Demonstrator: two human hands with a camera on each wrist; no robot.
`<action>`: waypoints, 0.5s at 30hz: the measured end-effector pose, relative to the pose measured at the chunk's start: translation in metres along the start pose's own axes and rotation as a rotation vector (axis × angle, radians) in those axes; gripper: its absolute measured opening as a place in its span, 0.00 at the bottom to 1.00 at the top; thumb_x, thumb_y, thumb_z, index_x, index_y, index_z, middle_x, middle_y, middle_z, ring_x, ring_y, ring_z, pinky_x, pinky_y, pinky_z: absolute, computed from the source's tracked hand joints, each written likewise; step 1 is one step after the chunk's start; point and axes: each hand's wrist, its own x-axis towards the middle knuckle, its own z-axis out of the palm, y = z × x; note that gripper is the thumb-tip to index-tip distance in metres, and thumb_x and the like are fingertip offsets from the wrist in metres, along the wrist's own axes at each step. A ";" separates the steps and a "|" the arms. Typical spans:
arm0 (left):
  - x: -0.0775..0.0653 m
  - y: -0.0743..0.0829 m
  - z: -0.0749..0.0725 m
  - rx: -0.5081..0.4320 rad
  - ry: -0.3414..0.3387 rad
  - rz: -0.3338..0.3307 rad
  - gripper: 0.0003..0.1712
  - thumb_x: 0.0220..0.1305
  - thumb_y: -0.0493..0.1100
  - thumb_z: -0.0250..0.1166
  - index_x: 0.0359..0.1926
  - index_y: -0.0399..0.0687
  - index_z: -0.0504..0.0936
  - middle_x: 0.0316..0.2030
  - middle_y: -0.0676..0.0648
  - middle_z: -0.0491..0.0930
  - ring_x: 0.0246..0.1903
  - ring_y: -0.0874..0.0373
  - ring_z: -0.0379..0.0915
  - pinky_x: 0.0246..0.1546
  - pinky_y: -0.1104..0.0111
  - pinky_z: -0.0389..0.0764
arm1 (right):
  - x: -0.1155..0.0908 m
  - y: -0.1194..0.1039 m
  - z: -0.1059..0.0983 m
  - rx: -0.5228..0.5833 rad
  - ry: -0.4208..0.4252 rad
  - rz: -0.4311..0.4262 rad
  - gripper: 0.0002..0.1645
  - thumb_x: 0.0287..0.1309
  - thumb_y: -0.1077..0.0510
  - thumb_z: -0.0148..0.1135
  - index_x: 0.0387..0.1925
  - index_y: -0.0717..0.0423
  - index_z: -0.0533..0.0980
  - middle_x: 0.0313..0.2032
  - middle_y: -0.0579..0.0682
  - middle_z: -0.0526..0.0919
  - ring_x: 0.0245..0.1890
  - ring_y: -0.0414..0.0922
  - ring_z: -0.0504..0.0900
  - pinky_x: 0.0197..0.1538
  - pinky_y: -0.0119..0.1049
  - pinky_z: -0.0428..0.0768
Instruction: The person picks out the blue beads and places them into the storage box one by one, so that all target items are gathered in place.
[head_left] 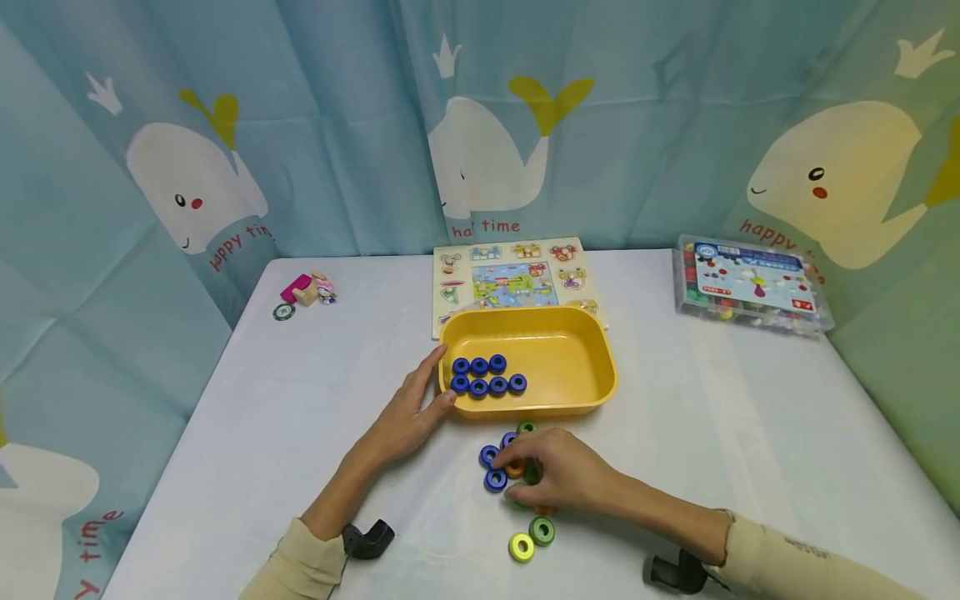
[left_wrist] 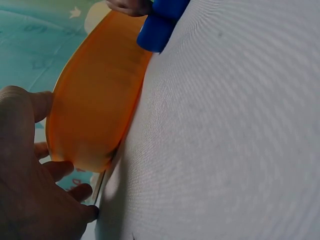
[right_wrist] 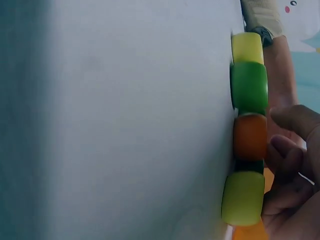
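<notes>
The yellow tray (head_left: 555, 408) stands mid-table, several blue rings (head_left: 478, 388) in two rows at its left end. My left hand (head_left: 408, 421) holds the tray's front left corner, thumb at the rim and fingers along the end wall, as the left wrist view also shows. Over the loose rings in front of the tray is my right hand (head_left: 573, 471), its index fingertip right at a blue ring (head_left: 490, 456) and the thumb apart from it. Another blue ring (head_left: 496, 480) lies just nearer. Orange and green rings are partly hidden under this hand; the right wrist view shows an orange ring (right_wrist: 250, 137) beside its fingers.
A green ring (head_left: 542, 531) and a yellow ring (head_left: 521, 547) lie nearest me. Behind the tray is a picture puzzle board (head_left: 450, 267). A clear plastic case (head_left: 753, 287) sits at the back right. Small toys (head_left: 306, 290) and a round chip (head_left: 284, 312) lie back left.
</notes>
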 end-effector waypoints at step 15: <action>0.000 0.002 -0.001 -0.006 0.002 0.000 0.39 0.66 0.60 0.52 0.73 0.64 0.46 0.70 0.54 0.50 0.67 0.53 0.47 0.62 0.50 0.53 | 0.005 -0.009 0.011 -0.114 -0.061 -0.007 0.16 0.47 0.48 0.69 0.42 0.39 0.82 0.38 0.29 0.80 0.38 0.28 0.76 0.44 0.31 0.76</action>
